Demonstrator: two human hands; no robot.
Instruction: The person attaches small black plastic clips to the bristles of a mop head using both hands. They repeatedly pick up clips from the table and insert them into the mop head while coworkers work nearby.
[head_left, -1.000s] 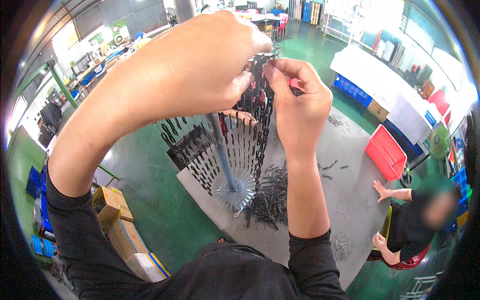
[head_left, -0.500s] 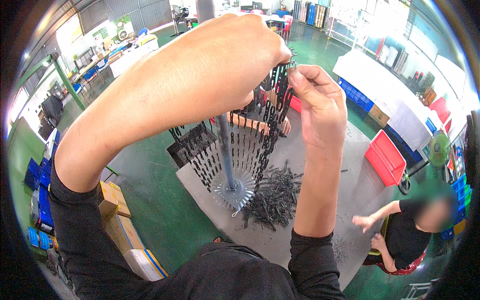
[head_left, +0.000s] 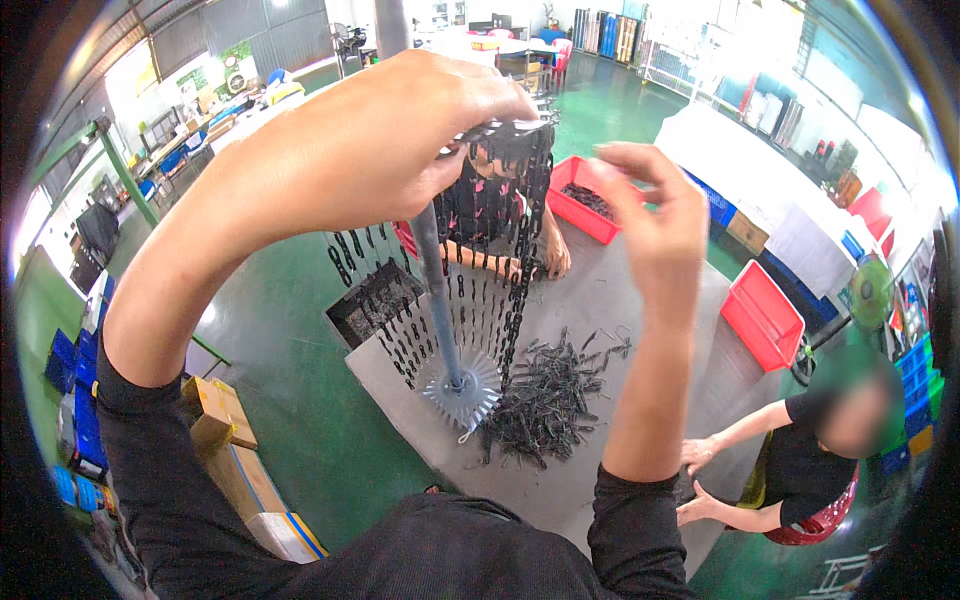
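Black chains [head_left: 520, 270] hang in a ring round an upright grey metal pole [head_left: 438, 300]. Below them, a slotted silver metal disc [head_left: 474, 392] surrounds the pole's lower end. My left hand [head_left: 430, 130] reaches across at the top, fingers closed round the edge of an upper metal disc [head_left: 500, 128] from which the chains hang; part of that disc is hidden behind the hand. To the right, my right hand [head_left: 665, 225] is raised apart from the chains, blurred, its thumb and fingers spread with nothing visible between them. A heap of small black pieces [head_left: 550, 400] lies beside the lower disc.
The grey table [head_left: 650, 345] carries a dark tray [head_left: 350, 315] and a red basket [head_left: 603, 228] of black pieces. Across it, a person's forearm [head_left: 490, 262] shows behind the chains. Another person [head_left: 800, 470] works at right, near a red basket [head_left: 757, 318]. Cardboard boxes [head_left: 245, 470] stand at left.
My right hand has let go at the chains' top and moved away to the right. My left hand has shifted left and down, and the chains' top with it. The right-hand person's hands have moved to the table edge.
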